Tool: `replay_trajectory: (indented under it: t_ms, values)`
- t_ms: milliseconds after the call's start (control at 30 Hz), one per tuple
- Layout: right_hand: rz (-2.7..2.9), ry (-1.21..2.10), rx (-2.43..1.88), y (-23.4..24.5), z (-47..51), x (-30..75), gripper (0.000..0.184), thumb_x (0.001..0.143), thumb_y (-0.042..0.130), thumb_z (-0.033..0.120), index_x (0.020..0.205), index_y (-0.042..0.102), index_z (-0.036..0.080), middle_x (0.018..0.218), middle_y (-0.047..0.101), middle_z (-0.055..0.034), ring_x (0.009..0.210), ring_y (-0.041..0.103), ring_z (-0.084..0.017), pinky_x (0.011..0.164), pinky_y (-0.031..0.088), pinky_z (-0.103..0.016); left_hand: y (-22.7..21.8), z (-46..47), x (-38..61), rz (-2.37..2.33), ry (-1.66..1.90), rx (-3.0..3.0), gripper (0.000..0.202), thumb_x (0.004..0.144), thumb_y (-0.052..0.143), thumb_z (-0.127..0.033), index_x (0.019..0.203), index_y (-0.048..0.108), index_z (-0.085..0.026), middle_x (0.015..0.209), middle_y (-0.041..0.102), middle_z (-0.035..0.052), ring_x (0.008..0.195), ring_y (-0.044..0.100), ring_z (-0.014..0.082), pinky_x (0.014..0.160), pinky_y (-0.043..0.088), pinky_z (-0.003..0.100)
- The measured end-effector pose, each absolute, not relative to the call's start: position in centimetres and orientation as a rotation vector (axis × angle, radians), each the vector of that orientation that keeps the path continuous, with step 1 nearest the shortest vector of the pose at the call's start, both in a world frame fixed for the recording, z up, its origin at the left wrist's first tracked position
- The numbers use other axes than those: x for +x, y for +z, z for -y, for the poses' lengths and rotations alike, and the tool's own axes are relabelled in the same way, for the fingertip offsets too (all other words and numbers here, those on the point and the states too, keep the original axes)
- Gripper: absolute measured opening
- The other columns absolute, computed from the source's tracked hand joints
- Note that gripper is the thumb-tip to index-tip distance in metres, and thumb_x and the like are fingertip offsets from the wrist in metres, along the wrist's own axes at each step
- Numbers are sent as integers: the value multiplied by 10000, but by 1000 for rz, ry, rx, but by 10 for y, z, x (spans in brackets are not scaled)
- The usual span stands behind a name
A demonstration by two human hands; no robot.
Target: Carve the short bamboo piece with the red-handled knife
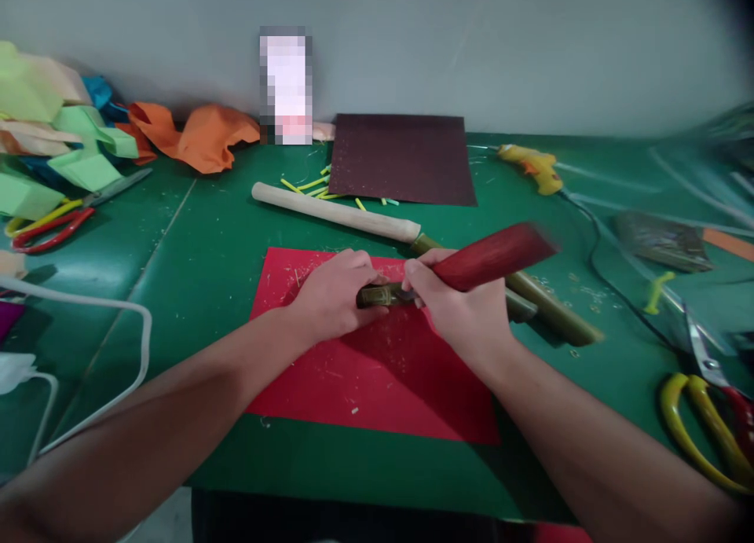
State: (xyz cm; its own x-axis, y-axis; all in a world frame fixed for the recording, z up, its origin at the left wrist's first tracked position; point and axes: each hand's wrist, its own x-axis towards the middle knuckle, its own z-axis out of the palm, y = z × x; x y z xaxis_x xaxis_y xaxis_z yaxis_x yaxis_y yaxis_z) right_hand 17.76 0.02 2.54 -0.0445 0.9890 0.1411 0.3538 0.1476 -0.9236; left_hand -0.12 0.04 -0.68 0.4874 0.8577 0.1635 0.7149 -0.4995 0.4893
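My left hand (pixel 338 295) grips a dark bamboo piece (pixel 377 295), probably light, stiff and smooth, best held by its near and far sides; my right hand (pixel 468 319) grips a red-handled carving tool (pixel 495 256).

Over a red sheet (pixel 365 394) near the middle of a green counter's (pixel 342 460) front edge, the left hand (pixel 335 295) steadies a short dark-green piece (pixel 375 295); the right hand (pixel 468 315) grips a red-handled tool (pixel 495 256), its tip at the piece. A pale rod (pixel 335 213) lies beyond. Along the back edge: orange paper (pixel 203 138) leftward, a dark sheet (pixel 404 162) mid-edge, a yellow glue gun (pixel 539 170) rightward.
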Motion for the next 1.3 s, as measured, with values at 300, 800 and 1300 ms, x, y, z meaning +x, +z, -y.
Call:
replay_trajectory:
  t_ms: [300, 800, 1300]
  values:
    - [1580, 881, -1363, 13, -2, 173, 198, 757, 658, 307, 591, 587, 227, 546, 561, 19, 522, 512, -130, 591, 498, -312, -10, -1, -2, -1320, 585, 2360, 218, 831, 720, -387, 920, 694, -189, 904, 598, 45, 841, 546, 213, 697, 428, 349]
    - [1556, 859, -1292, 6, -5, 165, 149, 731, 672, 288, 642, 569, 228, 590, 595, 10, 564, 563, -143, 550, 505, -301, -14, 1, 0, -1278, 694, 2381, 179, 850, 692, -368, 871, 664, -192, 864, 567, 32, 833, 537, 203, 688, 408, 340]
    - [2006, 436, -684, -7, 2, 178, 186, 808, 641, 105, 706, 553, 233, 636, 581, 32, 557, 481, -112, 551, 433, -279, -11, 3, -1, -1270, 730, 2324, 226, 907, 593, -352, 863, 704, -161, 849, 591, 51, 806, 530, 198, 694, 411, 345]
